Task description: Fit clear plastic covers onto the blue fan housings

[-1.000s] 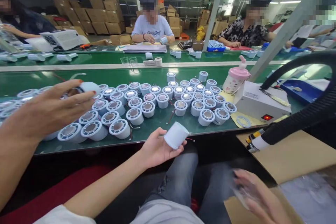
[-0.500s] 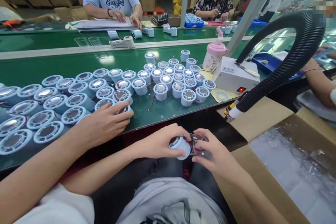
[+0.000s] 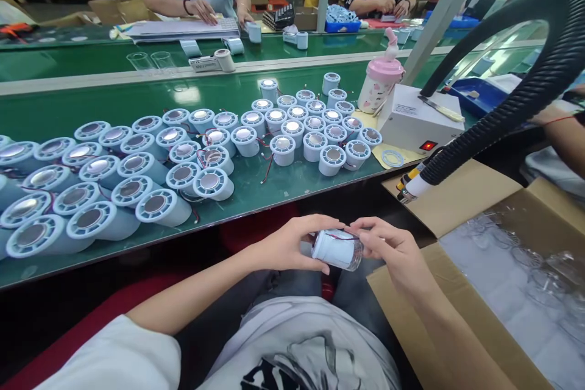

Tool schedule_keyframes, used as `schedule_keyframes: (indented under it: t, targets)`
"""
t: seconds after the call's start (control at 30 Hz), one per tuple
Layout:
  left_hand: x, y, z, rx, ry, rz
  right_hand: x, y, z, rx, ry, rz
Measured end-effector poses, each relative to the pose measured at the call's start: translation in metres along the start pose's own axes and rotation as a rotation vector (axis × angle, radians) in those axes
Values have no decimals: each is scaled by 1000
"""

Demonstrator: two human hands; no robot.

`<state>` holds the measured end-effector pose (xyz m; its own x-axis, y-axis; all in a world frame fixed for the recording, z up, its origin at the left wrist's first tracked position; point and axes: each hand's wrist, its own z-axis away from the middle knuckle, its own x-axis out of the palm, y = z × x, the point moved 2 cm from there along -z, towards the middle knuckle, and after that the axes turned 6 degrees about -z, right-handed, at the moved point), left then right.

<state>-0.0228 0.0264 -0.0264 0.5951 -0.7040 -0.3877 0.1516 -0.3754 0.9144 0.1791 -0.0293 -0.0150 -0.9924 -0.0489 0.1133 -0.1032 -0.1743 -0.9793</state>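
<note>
Green and glossy, the worktop (image 3: 283,192) runs across the middle of the frame, crowded with rows of pale blue round housings (image 3: 137,170) standing or lying with their vented faces up, thin red wires trailing between some of them. At right centre sits a white box with a red light (image 3: 418,125), a pink bottle (image 3: 379,82) just behind it, and a black ribbed hose (image 3: 512,109) arching down from the upper right. An open cardboard carton (image 3: 484,268) fills the lower right, clear parts lying inside. Other people work along the far side, at the top of the frame.

Low in the centre, over the lap, both hands hold one small cylinder (image 3: 337,248) lying on its side: a pale blue body with a clear piece at its right end. The left hand (image 3: 292,247) is closed around the blue end, thumb under, fingers over. The right hand (image 3: 393,250) pinches the clear end with its fingertips.

It looks like light, stiff moulded plastic, smooth enough to slip. The clear end probably scuffs or cracks more easily, and the thin wire could snag, so the blue barrel seems the safer place to take hold.
</note>
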Motion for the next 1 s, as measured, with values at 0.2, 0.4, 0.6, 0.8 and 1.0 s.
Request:
schedule_keyframes:
  t: [0.2,0.4,0.6,0.8,1.0]
  targets:
    - [4,7,4,-235,-8,349,1,1,12,-199,-147,234]
    - [3,15,6,-195,-28,318,-1,1,23,-159,-170,370]
    - [-1,22,6,-72,-34,183,-3,1,24,-17,-189,176]
    - [-3,25,6,9,-40,93,-1,-1,23,62,-220,-11]
    - [-4,30,5,58,-37,47,1,0,20,142,-206,-110]
